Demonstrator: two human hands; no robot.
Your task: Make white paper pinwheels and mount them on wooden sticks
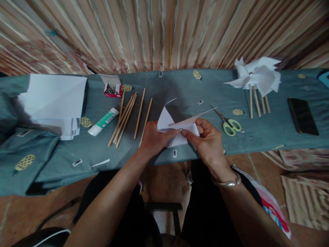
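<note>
Between my two hands is a white paper pinwheel (166,120), its corners folded in toward the middle. My left hand (155,139) is closed on its left side, thumb pressed near the centre. My right hand (207,137) grips the right side, and its thumb meets a small shiny pin head (181,130) at the centre. Part of the paper is hidden behind the fingers. Just left of my left hand lie several wooden sticks (125,120). Scissors (230,125) with light green handles rest to the right of my right hand.
At the left are a stack of white paper (56,96) and a glue stick (104,120). A red box of metal pins (113,90) stands open behind the sticks. Finished pinwheels (259,73) on sticks lie at the back right, near a black phone (303,116). A paper scrap (100,163) lies near the front edge.
</note>
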